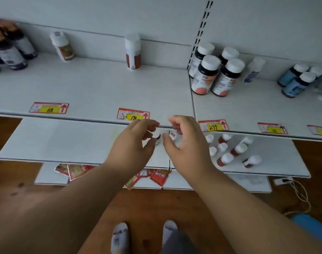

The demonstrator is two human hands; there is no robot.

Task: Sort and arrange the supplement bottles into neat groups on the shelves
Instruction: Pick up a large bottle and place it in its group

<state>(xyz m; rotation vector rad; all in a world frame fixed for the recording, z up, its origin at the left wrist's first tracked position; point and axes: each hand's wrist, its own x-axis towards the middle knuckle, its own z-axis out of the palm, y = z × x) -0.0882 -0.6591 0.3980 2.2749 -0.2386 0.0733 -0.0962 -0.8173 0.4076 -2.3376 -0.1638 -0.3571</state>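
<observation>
Two small white-capped bottles, one point(157, 139) and the other point(172, 136), sit on the lower shelf point(65, 142) just under the upper shelf's front edge. My left hand point(136, 142) hovers at the first one with loosely curled fingers, thumb below it and a gap showing. My right hand point(185, 143) curves around the second the same way, without plain contact. Several small red bottles with white caps point(229, 151) stand to the right on the same shelf. On the upper shelf point(101, 88) stand a tall white-and-red bottle point(132, 52) and a brown-labelled bottle point(62, 46).
The upper shelf also holds dark bottles with salmon labels point(213, 76), blue bottles point(295, 79) and dark purple bottles point(10, 50) at far left. Price tags point(132, 114) line its edge. Red packets point(156, 177) lie on the bottom shelf. A power strip and cable point(284, 180) lie on the wooden floor.
</observation>
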